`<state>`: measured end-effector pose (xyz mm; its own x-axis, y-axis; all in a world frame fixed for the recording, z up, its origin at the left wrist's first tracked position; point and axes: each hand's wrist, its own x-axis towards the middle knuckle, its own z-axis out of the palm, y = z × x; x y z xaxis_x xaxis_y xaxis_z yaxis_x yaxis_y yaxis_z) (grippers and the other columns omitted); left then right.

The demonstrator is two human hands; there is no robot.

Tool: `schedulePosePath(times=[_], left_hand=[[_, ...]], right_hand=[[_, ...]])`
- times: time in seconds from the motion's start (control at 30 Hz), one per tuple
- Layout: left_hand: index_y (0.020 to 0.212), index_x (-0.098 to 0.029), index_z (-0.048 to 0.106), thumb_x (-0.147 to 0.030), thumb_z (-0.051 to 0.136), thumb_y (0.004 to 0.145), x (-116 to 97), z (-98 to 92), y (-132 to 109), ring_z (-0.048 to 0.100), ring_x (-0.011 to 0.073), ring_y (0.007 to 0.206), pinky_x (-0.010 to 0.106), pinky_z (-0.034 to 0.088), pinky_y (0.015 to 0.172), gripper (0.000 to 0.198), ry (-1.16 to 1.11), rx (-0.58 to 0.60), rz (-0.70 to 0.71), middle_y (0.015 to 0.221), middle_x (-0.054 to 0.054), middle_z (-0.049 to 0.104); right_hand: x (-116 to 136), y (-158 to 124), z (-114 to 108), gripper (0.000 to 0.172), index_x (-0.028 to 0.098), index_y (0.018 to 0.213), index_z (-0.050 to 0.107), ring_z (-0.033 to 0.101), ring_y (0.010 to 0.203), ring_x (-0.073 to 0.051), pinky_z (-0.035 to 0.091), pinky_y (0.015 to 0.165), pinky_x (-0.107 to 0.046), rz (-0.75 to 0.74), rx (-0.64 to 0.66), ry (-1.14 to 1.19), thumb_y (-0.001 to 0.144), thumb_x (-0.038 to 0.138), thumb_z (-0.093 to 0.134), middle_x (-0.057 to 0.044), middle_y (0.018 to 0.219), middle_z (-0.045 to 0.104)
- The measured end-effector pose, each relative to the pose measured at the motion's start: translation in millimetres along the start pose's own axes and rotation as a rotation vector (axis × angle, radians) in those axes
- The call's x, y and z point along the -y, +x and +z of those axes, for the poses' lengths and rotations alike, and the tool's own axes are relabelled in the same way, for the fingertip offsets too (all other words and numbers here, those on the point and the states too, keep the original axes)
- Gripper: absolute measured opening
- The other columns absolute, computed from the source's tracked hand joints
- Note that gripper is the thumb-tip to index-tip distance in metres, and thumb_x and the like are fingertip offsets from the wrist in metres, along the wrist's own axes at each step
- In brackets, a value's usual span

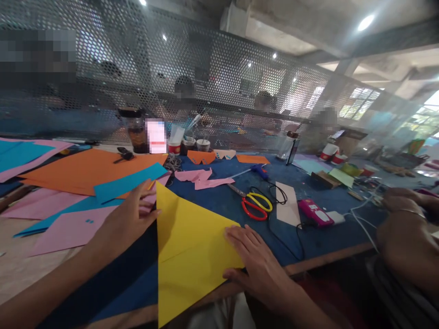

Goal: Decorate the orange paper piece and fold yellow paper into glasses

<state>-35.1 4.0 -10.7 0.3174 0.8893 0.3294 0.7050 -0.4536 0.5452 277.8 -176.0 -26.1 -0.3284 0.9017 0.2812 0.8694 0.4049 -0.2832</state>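
While the yellow paper (185,246) lay just left of the scissors (255,204), the right hand (255,262) pressed open and flat on its right corner; the left hand (132,214), half-open, touched its left edge.

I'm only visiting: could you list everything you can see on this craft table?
yellow paper: one, yellow, folded into a triangle, front centre
orange paper: one large sheet, orange, back left
blue strip: one, blue, lying across the orange paper
pink sheets: several, pink, left side
pink scraps: a few, pink, centre back
scissors: one pair, red and yellow handles, centre
pink device: one, pink, right of the scissors
jar: one, dark, back left
cups: about three, beside the jar
co-worker's arm: one, wearing a bangle, far right
left hand: one, at the yellow paper's left edge
right hand: one, flat on its right corner
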Motion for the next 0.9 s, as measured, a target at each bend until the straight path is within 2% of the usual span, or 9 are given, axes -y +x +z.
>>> schedulePosePath(times=[0.07, 0.1, 0.17, 0.23, 0.33, 0.47, 0.63, 0.77, 0.9], left_hand=[[0.157, -0.016, 0.038, -0.051, 0.042, 0.107, -10.5, -2.0, -12.0, 0.052, 0.0438, 0.142, 0.064, 0.050, 0.109, 0.061, 0.189, -0.047, 0.033, 0.157, 0.021, 0.052], [0.151, -0.019, 0.047, -0.053, 0.043, 0.106, -14.6, -1.4, -21.2, 0.052, 0.0416, 0.144, 0.062, 0.050, 0.110, 0.056, 0.199, -0.034, 0.101, 0.157, 0.017, 0.053], [0.142, -0.029, 0.058, -0.055, 0.051, 0.103, -20.0, 3.1, -44.2, 0.065, 0.0316, 0.132, 0.050, 0.057, 0.107, 0.047, 0.148, 0.144, 0.309, 0.145, 0.007, 0.068], [0.152, -0.037, 0.050, -0.061, 0.063, 0.095, -22.3, 10.0, -68.8, 0.065, 0.0293, 0.134, 0.045, 0.056, 0.111, 0.064, 0.151, 0.309, 0.513, 0.149, 0.002, 0.066], [0.165, -0.037, 0.030, -0.070, 0.075, 0.080, -22.0, 19.9, -96.0, 0.059, 0.0320, 0.140, 0.046, 0.054, 0.114, 0.101, 0.228, 0.354, 0.630, 0.161, 0.002, 0.054], [0.168, -0.034, 0.022, -0.051, 0.074, 0.087, -15.7, 27.7, -110.1, 0.052, 0.0284, 0.147, 0.043, 0.047, 0.121, 0.098, 0.304, 0.327, 0.670, 0.167, 0.001, 0.044], [0.167, -0.036, 0.024, -0.033, 0.065, 0.091, -5.1, 25.8, -124.0, 0.049, 0.0241, 0.149, 0.042, 0.033, 0.129, 0.086, 0.277, 0.337, 0.610, 0.167, -0.002, 0.044], [0.166, -0.039, 0.026, -0.034, 0.062, 0.092, 7.7, 17.6, -132.9, 0.055, 0.0275, 0.145, 0.047, 0.039, 0.126, 0.082, 0.199, 0.332, 0.553, 0.162, -0.001, 0.052], [0.158, -0.049, 0.039, -0.038, 0.062, 0.091, 23.8, 14.8, -135.5, 0.065, 0.0301, 0.135, 0.050, 0.046, 0.121, 0.071, 0.139, 0.189, 0.430, 0.148, -0.004, 0.067]], right_hand=[[0.4, -3.7, 3.9, 0.068, 0.017, 0.150, 0.046, 0.053, 0.140, -0.032, 0.040, 0.122, -0.055, 0.005, 0.007, -0.006, 0.097, 0.052, 0.069, -0.015, 0.149, 0.059], [0.5, -5.2, 5.5, 0.069, 0.018, 0.149, 0.047, 0.054, 0.139, -0.032, 0.043, 0.120, -0.054, 0.006, 0.004, -0.003, 0.096, 0.053, 0.071, -0.014, 0.149, 0.060], [-0.4, -7.3, 6.9, 0.071, 0.019, 0.149, 0.047, 0.055, 0.136, -0.032, 0.046, 0.117, -0.053, -0.010, -0.008, 0.010, 0.093, 0.055, 0.073, -0.014, 0.148, 0.060], [-3.3, -8.7, 5.7, 0.077, 0.019, 0.151, 0.045, 0.053, 0.139, -0.032, 0.044, 0.119, -0.055, -0.032, -0.008, 0.014, 0.092, 0.060, 0.072, -0.014, 0.150, 0.059], [-8.7, -10.8, 0.6, 0.090, 0.017, 0.156, 0.039, 0.046, 0.147, -0.033, 0.032, 0.127, -0.058, -0.042, 0.047, 0.010, 0.089, 0.069, 0.070, -0.015, 0.154, 0.055], [-11.1, -16.5, -5.1, 0.102, 0.018, 0.156, 0.040, 0.043, 0.150, -0.031, 0.025, 0.132, -0.055, -0.046, 0.133, 0.020, 0.079, 0.073, 0.078, -0.013, 0.158, 0.053], [-9.9, -25.3, -7.0, 0.082, 0.022, 0.155, 0.041, 0.043, 0.150, -0.026, 0.020, 0.133, -0.050, -0.053, 0.137, 0.076, 0.087, 0.041, 0.082, -0.011, 0.156, 0.054], [-12.3, -26.6, -4.8, 0.071, 0.025, 0.150, 0.047, 0.052, 0.142, -0.023, 0.029, 0.127, -0.049, -0.021, 0.054, 0.178, 0.083, 0.008, 0.063, -0.008, 0.147, 0.062], [-15.8, -21.0, 0.2, 0.064, 0.026, 0.136, 0.058, 0.061, 0.130, -0.022, 0.038, 0.120, -0.048, -0.036, -0.053, 0.220, 0.080, -0.004, 0.050, -0.006, 0.134, 0.071]])
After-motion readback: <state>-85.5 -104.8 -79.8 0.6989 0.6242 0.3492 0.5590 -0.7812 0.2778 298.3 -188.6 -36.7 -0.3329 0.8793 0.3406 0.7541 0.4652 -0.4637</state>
